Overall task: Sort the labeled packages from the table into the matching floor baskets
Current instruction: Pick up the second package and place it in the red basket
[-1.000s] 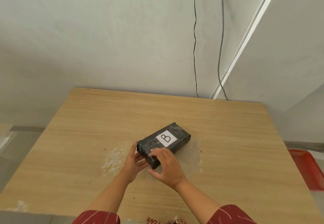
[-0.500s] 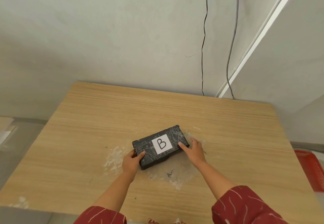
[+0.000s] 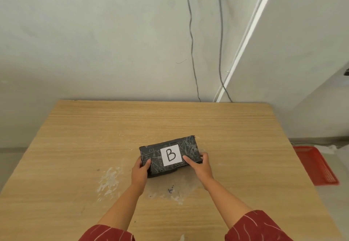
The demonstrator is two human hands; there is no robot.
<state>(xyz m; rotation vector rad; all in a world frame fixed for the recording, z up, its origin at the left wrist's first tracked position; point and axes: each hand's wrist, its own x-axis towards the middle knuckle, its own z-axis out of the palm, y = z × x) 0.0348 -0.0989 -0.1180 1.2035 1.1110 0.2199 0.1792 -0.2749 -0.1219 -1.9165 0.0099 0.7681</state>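
Note:
A black wrapped package (image 3: 154,154) with a white label marked B sits near the middle of the wooden table (image 3: 236,137). My left hand (image 3: 140,170) grips its left end, thumb on top. My right hand (image 3: 200,165) grips its right end, thumb lying on the top face beside the label. The package looks tilted up toward me, its near edge at the table or just above it. A red mesh basket (image 3: 319,167) stands on the floor to the right of the table, only partly in view.
White scuffs and a small blue mark (image 3: 171,190) stain the tabletop near the package. Two cables (image 3: 192,38) hang down the grey wall behind the table. A white conduit strip (image 3: 245,38) runs diagonally at the right corner.
My right hand moved from the package's near corner to its right end. The package turned so its label faces me squarely, and both hands now hold its ends.

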